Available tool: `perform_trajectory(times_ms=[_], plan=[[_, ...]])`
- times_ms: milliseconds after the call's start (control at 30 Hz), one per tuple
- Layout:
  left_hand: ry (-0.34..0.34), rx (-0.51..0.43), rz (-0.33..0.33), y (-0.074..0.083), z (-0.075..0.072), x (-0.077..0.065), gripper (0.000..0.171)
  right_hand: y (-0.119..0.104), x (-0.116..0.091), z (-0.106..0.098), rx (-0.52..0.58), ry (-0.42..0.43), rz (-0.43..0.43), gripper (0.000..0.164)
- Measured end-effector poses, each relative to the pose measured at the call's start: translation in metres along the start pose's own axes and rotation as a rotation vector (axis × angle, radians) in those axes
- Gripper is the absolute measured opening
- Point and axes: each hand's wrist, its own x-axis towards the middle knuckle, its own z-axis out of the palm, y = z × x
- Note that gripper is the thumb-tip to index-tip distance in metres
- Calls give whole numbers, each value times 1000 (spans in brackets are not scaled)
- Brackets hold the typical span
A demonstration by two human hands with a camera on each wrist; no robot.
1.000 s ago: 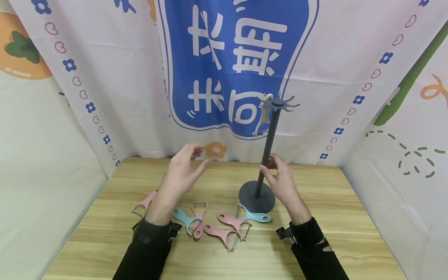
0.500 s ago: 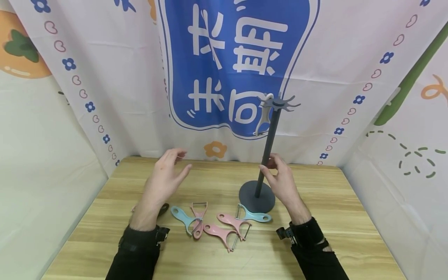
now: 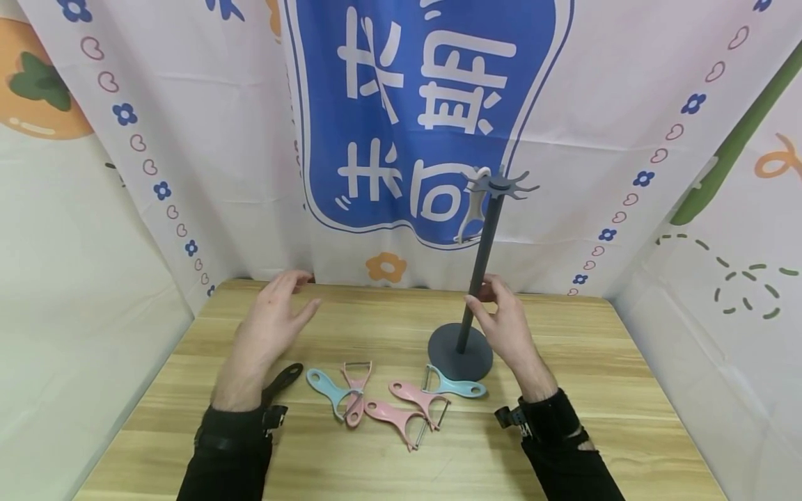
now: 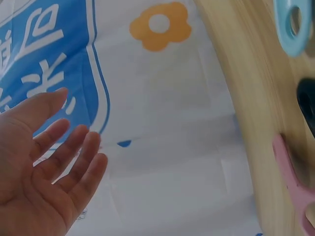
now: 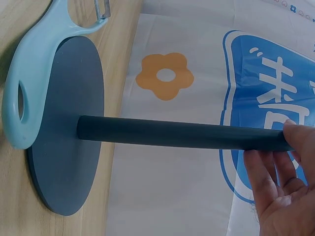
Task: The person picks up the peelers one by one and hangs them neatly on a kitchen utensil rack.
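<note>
My right hand [image 3: 509,323] pinches the pole of a dark grey stand [image 5: 167,132] between thumb and fingers. The stand is upright on its round base. A white peeler [image 3: 475,207] hangs from one of its top hooks. Over the table's left side, my left hand [image 3: 266,330] holds nothing, fingers loosely spread. A black peeler [image 3: 287,377] lies partly hidden by that wrist. A pink peeler [image 4: 290,172] beneath the arm shows only in the left wrist view. Between the hands lie a blue peeler [image 3: 322,383] crossing a pink peeler [image 3: 354,413], and two more pink peelers [image 3: 410,393].
A second blue peeler [image 3: 462,387] touches or nearly touches the stand's base. All lie on a wooden table [image 3: 564,431]. A printed white cloth [image 3: 250,139] hangs behind the table's back edge, and pale cloth sides [image 3: 75,278] flank it.
My left hand has moved left and back from near the middle, uncovering the black peeler's handle and covering the leftmost pink peeler. The right hand and stand have stayed put.
</note>
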Motion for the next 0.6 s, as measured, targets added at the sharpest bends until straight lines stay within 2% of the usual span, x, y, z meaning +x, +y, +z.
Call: perform_trajectory(times_ms=[600], plan=[[-123, 123, -66, -36, -2, -9, 51, 1, 0, 0, 5, -11, 0, 41]])
